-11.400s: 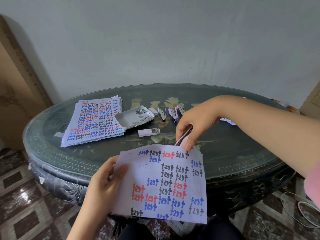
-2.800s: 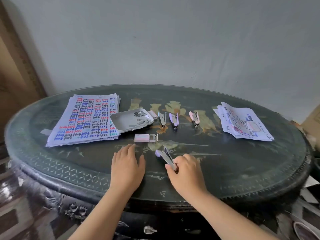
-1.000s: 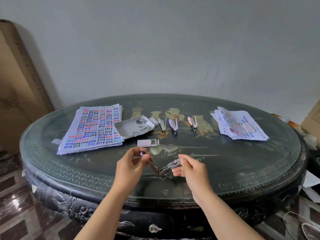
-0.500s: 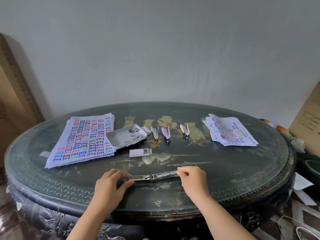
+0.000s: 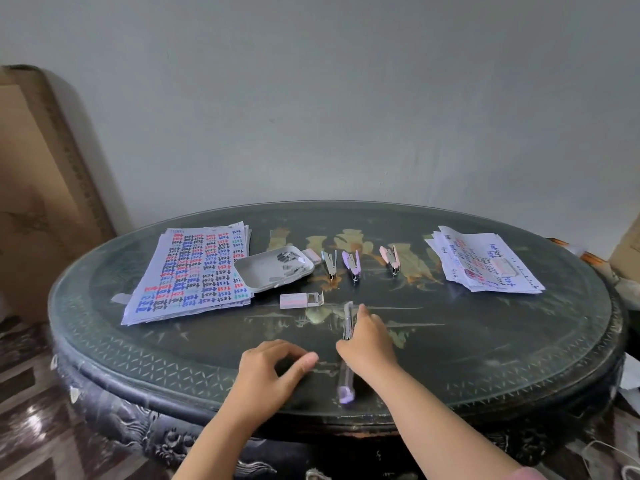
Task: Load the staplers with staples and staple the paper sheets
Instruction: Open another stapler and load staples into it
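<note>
A purple stapler (image 5: pixel 347 382) lies unfolded flat on the table, one end pointing away from me and its purple end near the front edge. My right hand (image 5: pixel 367 344) rests over its middle, fingers gripping the metal arm. My left hand (image 5: pixel 273 370) sits on the table just left of it, fingers curled and holding nothing. Three more staplers stand in a row further back: a silver one (image 5: pixel 330 263), a purple one (image 5: pixel 352 264) and a pink one (image 5: pixel 391 258). An open staple box (image 5: pixel 299 300) lies in front of them. Unstapled printed sheets (image 5: pixel 187 271) are stacked at the left.
A white tray (image 5: pixel 256 275) holding staple strips overlaps the left stack's corner. A second pile of sheets (image 5: pixel 485 265) lies at the right. The dark glass-topped oval table (image 5: pixel 485 341) has a carved rim. Cardboard leans against the wall at the left.
The unfolded stapler has turned from lying crosswise to pointing away from me. My left hand has let go of it, while my right hand stays on it.
</note>
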Tool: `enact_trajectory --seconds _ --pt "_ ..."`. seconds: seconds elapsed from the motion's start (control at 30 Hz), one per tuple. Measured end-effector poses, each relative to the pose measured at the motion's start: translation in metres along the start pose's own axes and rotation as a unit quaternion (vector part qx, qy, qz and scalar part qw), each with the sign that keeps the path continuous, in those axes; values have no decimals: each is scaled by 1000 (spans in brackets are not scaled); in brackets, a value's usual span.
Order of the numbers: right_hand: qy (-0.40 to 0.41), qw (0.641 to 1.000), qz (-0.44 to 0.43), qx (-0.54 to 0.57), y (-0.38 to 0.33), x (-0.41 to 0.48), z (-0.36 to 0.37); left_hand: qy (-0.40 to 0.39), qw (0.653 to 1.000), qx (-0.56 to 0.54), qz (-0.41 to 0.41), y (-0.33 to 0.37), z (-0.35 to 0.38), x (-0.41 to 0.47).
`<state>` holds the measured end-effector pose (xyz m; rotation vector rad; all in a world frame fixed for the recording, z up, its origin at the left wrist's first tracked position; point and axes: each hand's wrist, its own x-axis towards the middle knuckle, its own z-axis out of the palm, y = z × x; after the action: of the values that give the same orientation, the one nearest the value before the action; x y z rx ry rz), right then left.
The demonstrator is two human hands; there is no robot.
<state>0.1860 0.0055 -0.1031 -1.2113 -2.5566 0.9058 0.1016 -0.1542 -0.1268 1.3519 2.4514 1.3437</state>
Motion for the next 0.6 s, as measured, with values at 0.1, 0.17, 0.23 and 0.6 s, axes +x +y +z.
enact_trajectory --seconds 0.1,0.17,0.23,0.6 --pt "5 997 -77 -30 6 4 -2 56 997 38 -22 -7 -3 6" --pt "-17 995 -99 -10 12 4 -8 44 996 57 -43 -14 -4 10" --pt "-45 991 -124 5 16 2 -16 10 996 75 -44 -18 -5 12" --pt "-167 971 -174 9 17 9 -32 11 996 85 5 -28 -2 8"
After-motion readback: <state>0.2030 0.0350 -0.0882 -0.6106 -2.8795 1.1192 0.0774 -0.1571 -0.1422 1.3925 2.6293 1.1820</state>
